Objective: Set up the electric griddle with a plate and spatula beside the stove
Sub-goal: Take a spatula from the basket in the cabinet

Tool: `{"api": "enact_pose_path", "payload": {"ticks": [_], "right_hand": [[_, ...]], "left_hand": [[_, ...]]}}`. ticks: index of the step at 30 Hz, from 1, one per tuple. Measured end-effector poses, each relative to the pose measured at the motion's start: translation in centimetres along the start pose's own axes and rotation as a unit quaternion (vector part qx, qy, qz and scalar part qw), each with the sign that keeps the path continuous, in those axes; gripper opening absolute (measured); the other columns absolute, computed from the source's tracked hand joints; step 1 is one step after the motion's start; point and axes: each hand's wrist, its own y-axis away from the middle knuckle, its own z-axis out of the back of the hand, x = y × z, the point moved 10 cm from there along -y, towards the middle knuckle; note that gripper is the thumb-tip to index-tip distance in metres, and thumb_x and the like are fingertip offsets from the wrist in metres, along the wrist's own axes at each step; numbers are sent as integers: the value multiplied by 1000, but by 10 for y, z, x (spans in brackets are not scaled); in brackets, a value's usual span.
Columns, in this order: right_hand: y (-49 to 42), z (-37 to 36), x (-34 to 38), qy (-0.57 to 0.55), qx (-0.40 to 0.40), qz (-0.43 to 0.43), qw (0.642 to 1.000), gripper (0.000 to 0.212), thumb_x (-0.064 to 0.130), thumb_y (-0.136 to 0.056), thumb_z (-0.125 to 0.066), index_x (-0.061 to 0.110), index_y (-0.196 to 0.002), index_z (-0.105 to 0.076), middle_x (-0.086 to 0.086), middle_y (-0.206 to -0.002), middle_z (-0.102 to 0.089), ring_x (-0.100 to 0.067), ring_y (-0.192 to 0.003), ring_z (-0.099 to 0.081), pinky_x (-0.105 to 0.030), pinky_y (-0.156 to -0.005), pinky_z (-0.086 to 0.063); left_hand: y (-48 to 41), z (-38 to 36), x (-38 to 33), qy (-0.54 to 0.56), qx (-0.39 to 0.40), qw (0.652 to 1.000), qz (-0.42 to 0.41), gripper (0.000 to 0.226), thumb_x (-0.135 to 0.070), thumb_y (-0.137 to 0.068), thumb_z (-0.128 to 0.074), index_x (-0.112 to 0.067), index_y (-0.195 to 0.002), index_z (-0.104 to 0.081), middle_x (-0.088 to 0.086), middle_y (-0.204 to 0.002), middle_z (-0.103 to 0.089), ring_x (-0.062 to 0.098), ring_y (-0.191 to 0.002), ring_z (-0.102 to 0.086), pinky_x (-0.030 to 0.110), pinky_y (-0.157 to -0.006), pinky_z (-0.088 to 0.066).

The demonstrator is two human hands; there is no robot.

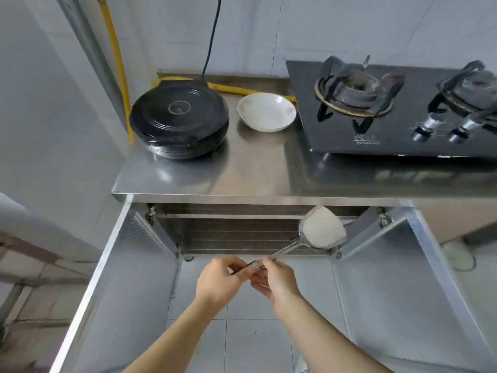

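While griddle and plate sit left of the stove, the spatula handle is pinched by left hand and right hand

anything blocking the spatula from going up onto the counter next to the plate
Yes: the countertop's front edge hangs right over the spatula blade, so a straight lift would likely hit it. The bare steel in front of the plate looks free.

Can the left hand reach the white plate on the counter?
Probably yes, once it lets go: the left hand is pinching the silver metal spatula handle with the right hand. Nothing seems to block the way to the round white plate.
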Motion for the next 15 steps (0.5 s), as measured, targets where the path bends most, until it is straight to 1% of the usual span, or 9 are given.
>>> {"api": "enact_pose_path", "payload": {"ticks": [3, 5, 8, 10, 12, 14, 15], "right_hand": [[28, -17, 16, -4, 10, 19, 1000, 23, 22, -100, -46, 7, -97, -63, -15, -91, -75, -26, -83, -73, -35, -73, -58], [47, -30, 33, 7, 22, 43, 999, 23, 22, -99, -46, 6, -96, -63, -17, -92, -75, -29, -84, -73, -37, -73, -58], [76, -52, 76, 18, 41, 92, 995, 23, 20, -99, -46, 6, -93, -63, -20, -93, -73, -31, -81, -71, -36, -68, -57], [91, -61, 103, 35, 46, 118, 991, 23, 20, -99, -46, 7, -89, -62, -19, -93, -72, -28, -78, -70, -35, -67, -57], [102, -65, 130, 62, 45, 141, 987, 22, 19, -99, -46, 9, -87, -62, -18, -95, -71, -28, -79, -70, -36, -70, -57], [106, -67, 155, 105, 45, 158, 981, 19, 18, -99, -47, 9, -91, -62, -16, -96, -72, -27, -82, -70, -35, -70, -58], [107, -67, 167, 128, 47, 169, 976, 18, 19, -99, -48, 9, -95, -62, -16, -97, -72, -27, -84, -71, -35, -71, -58]], "left_hand": [[16, 36, -20, 11, -13, 999, -30, 20, -55, -74, -68, -35, -73, -67, -14, -73, -68, 8, -66, -64, 36, -67, -58], [25, 59, -35, 32, -22, 998, -49, 18, -50, -74, -70, -33, -73, -67, -11, -70, -69, 8, -64, -64, 37, -68, -59], [35, 94, -61, 85, -39, 993, -67, 17, -46, -73, -73, -30, -74, -68, -9, -69, -70, 12, -67, -67, 38, -71, -59], [38, 110, -82, 111, -45, 988, -93, 21, -47, -73, -73, -27, -76, -68, -9, -68, -70, 8, -66, -67, 33, -69, -58], [40, 121, -102, 131, -44, 984, -110, 24, -49, -75, -71, -25, -78, -68, -12, -65, -69, 4, -65, -65, 26, -63, -54], [36, 122, -118, 127, -17, 986, -105, 25, -50, -79, -67, -25, -80, -69, -13, -64, -67, 5, -66, -63, 21, -61, -49], [32, 120, -126, 107, 3, 989, -99, 26, -50, -82, -64, -25, -81, -70, -12, -65, -66, 7, -66, -61, 20, -61, -48]]}}
